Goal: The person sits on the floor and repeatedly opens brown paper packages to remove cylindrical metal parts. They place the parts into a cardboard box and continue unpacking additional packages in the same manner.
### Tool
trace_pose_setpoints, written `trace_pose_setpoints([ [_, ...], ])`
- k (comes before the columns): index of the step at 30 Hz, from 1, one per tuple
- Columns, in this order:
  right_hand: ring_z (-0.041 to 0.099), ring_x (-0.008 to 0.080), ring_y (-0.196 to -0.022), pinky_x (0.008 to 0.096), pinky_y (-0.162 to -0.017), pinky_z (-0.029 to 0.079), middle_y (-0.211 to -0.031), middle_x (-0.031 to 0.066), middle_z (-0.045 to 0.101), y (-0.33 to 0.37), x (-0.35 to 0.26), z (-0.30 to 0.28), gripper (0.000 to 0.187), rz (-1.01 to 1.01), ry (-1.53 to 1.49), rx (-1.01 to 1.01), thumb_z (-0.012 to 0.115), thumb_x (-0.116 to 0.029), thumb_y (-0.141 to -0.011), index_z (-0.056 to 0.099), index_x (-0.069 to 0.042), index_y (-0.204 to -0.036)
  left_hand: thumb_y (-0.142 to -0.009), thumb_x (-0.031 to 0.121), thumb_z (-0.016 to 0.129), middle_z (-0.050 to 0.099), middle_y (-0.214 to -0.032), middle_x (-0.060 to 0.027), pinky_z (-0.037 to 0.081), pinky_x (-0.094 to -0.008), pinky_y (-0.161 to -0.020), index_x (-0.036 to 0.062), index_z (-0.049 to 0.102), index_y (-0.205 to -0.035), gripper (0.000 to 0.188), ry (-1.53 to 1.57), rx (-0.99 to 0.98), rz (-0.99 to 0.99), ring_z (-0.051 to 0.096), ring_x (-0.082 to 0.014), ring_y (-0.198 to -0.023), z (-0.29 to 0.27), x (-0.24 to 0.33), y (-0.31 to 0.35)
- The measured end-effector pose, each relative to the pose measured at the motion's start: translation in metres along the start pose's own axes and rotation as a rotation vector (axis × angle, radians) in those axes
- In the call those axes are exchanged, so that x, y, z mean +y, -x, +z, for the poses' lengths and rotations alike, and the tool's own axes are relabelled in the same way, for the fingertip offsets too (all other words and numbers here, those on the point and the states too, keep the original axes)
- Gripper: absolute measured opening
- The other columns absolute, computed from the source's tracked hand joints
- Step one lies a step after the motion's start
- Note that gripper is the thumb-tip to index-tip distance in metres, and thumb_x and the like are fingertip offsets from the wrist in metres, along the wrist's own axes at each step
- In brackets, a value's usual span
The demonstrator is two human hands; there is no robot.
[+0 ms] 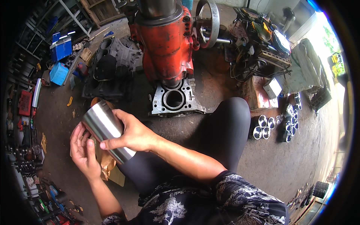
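A shiny steel cylinder liner (107, 125) is tilted in front of me, its upper end leaning left. My right hand (131, 131) wraps round it from the right, thumb across the near side. Beside its left side, my left hand (85, 152) has its fingers apart; some fingertips pass close to the liner, and I cannot tell whether they touch. Beyond my knees, an engine block (176, 101) with a round bore lies on the floor, under a red boring machine (163, 45). The machine's lower end reaches the block's far part.
Crumpled brown paper (107, 165) and a cardboard box (117, 177) are below my hands. Dark engine blocks (108, 67) lie at the far left. A handwheel (210, 24) juts from the machine's right. Several shiny metal cylinders (262, 127) stand on the floor at right; tools (28, 168) line the left side.
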State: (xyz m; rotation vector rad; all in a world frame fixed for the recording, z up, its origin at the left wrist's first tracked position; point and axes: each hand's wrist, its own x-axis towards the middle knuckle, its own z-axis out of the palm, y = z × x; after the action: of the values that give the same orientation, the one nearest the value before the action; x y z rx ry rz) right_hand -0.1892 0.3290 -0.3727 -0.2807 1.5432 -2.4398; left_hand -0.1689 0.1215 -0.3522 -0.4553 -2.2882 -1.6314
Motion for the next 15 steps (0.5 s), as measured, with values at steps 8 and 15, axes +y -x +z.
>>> trace_pose_setpoints([
  [8, 0.061, 0.0196, -0.101, 0.0329, -0.09, 0.05, -0.107, 0.0122, 0.063, -0.006, -0.004, -0.019, 0.073, 0.11, -0.21, 0.08, 0.091, -0.033, -0.071, 0.055, 0.003, -0.123, -0.101, 0.02, 0.055, 0.049, -0.144, -0.0274, 0.04, -0.0503, -0.11, -0.0067, 0.05, -0.138, 0.046, -0.521, -0.072, 0.171, 0.05, -0.0435, -0.132, 0.039, -0.017, 0.032],
  [15, 0.064, 0.021, -0.096, 0.0336, -0.084, 0.053, -0.107, 0.0149, 0.063, -0.007, -0.004, -0.026, 0.078, 0.123, -0.35, 0.075, 0.089, -0.035, -0.071, 0.052, 0.006, -0.126, -0.102, 0.036, 0.052, 0.044, -0.148, -0.029, 0.031, -0.0556, -0.115, -0.0053, 0.048, -0.141, 0.057, -0.515, -0.163, 0.202, 0.041, -0.0467, -0.139, 0.048, -0.035, 0.042],
])
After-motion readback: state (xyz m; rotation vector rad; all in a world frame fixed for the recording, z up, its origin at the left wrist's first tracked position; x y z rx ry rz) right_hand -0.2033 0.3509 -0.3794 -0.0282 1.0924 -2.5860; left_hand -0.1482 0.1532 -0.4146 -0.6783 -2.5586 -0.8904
